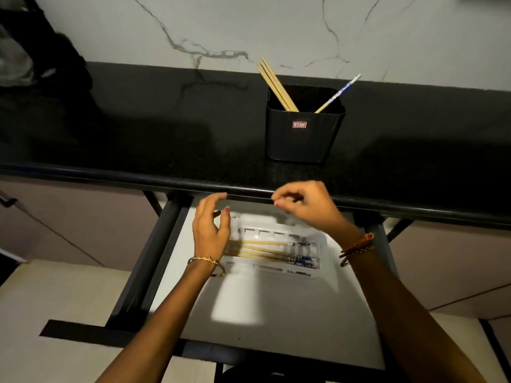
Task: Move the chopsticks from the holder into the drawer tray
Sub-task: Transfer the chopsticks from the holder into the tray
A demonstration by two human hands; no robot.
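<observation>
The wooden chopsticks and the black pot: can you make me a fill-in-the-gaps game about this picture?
1. The black plastic holder stands on the dark ____.
2. The white plastic tray lies inside the open ____.
3. Both the left hand and the right hand hover above the tray, holding ____.
4. One stick in the holder, apart from the plain wooden chopsticks, has a top patterned white and ____.

Missing words: countertop; drawer; nothing; blue
</observation>
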